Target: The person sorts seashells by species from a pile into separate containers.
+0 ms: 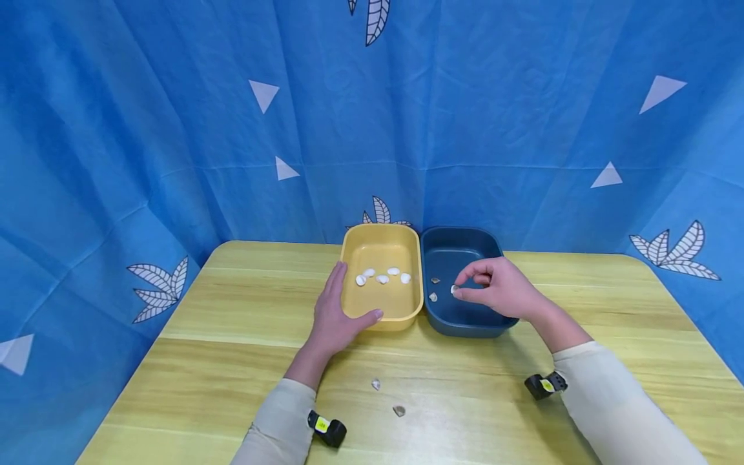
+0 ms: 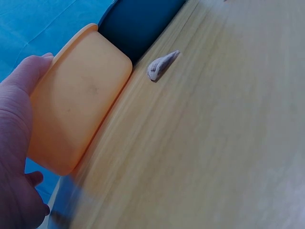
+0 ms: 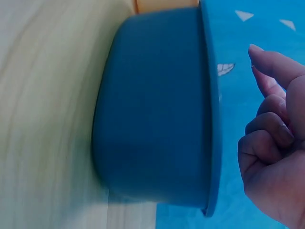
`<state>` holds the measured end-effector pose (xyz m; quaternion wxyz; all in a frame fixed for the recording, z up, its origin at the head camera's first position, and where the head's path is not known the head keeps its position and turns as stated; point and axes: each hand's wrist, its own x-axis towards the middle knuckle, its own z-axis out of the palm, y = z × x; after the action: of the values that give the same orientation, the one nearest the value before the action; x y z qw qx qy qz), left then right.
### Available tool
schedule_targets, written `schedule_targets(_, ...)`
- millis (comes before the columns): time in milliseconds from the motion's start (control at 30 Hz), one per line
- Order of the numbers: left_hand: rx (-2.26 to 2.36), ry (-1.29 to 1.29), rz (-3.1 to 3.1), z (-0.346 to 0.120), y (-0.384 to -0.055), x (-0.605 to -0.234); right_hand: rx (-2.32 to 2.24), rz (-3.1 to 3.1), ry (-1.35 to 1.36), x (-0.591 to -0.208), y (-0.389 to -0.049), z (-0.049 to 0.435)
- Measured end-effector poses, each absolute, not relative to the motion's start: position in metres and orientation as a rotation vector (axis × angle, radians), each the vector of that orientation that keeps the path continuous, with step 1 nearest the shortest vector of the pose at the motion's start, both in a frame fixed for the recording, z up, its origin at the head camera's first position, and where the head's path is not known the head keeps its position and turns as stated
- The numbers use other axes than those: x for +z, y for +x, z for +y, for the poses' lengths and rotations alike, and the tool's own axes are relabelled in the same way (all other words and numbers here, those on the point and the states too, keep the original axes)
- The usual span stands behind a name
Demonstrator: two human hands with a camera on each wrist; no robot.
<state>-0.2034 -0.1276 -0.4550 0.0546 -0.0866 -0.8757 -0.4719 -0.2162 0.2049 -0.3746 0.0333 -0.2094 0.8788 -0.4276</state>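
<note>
My left hand (image 1: 338, 318) lies spread at the near left corner of a yellow plastic bin (image 1: 380, 318), fingers straight along its left side and thumb on the near rim. Inside that bin are several white seashells (image 1: 382, 279). Over the dark blue bin (image 1: 467, 328), my right hand (image 1: 498, 284) pinches a small pale seashell (image 1: 454, 290) between thumb and index finger, the other fingers curled. In the right wrist view, these fingertips (image 3: 256, 49) are above the rim and the shell is mostly hidden. Two brownish shells (image 1: 433, 297) lie in the blue bin.
Two more shells, a pale one (image 1: 376, 384) and a brownish one (image 1: 398, 411), lie on the wooden table (image 1: 453, 400) in front of the bins. The bins stand side by side at the far edge, against a blue patterned curtain (image 1: 494, 129).
</note>
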Motion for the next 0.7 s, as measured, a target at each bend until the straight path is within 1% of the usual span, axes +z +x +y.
schedule_targets(333,-1.438,-0.252,-2.665,-0.127,-0.203,-0.455,-1.292,2.756,-0.510,-0.388,-0.242,0.219)
schedule_targets(700,-1.443,-0.269,-2.646,-0.127,-0.203,-0.456,-1.294,2.779,-0.396,-0.393,-0.257,0.220)
